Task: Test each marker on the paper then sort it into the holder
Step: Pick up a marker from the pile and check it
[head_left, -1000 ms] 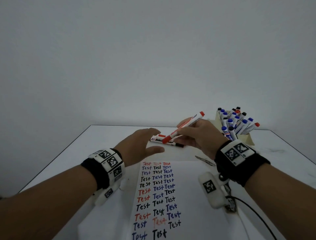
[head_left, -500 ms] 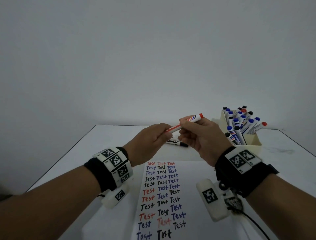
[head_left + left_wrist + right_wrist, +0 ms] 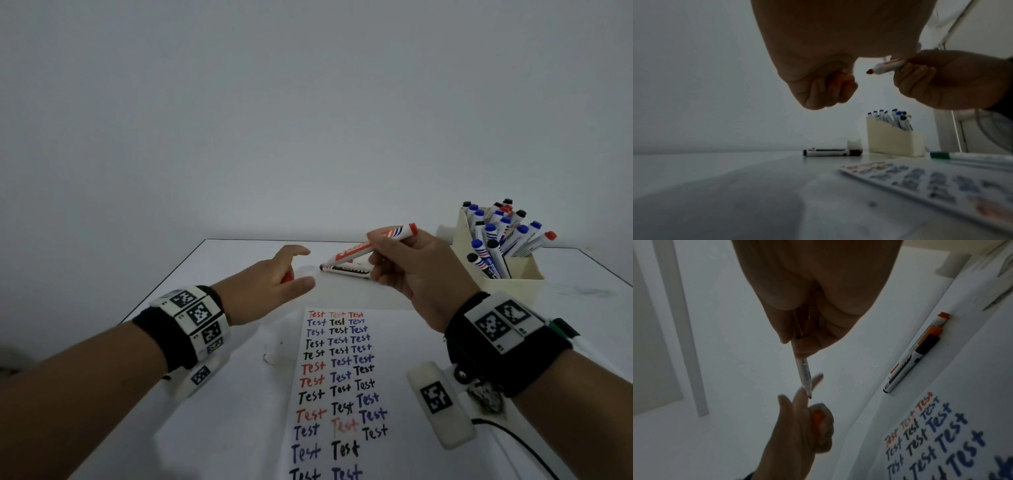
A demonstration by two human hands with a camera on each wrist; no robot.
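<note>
Progress looks well advanced, judging by the white sheet of paper (image 3: 346, 387) lying on the white table (image 3: 239, 260): it carries three columns of the handwritten word "Test" in red, blue and black ink, many rows deep. The cream plastic holder (image 3: 503, 284) at the far right of the table is already crowded with capped white markers, mostly blue-capped, with some black and red among them.

The right hand (image 3: 414, 270) pinches a white-barrelled red marker (image 3: 373, 247) between thumb and fingertips, held above the table just beyond the paper's far edge. The wrist views show its red tip bare and pointing toward the left hand. The left hand (image 3: 270, 274) hovers just apart from that tip, its ring and little fingers curled round the red cap (image 3: 287, 277) while thumb and forefinger stick out straight.

So this marker is uncapped but, I judge, not yet tested; writing a mark, recapping and dropping it into the holder remain.

Behind the right hand, two more markers lie side by side on the table: a black-capped white marker (image 3: 906, 365) and, touching it, a red-capped one (image 3: 936, 326). A green-capped marker (image 3: 970, 156) also lies near the paper in the left wrist view. Whether these are tested cannot be told; they probably still await sorting.
</note>
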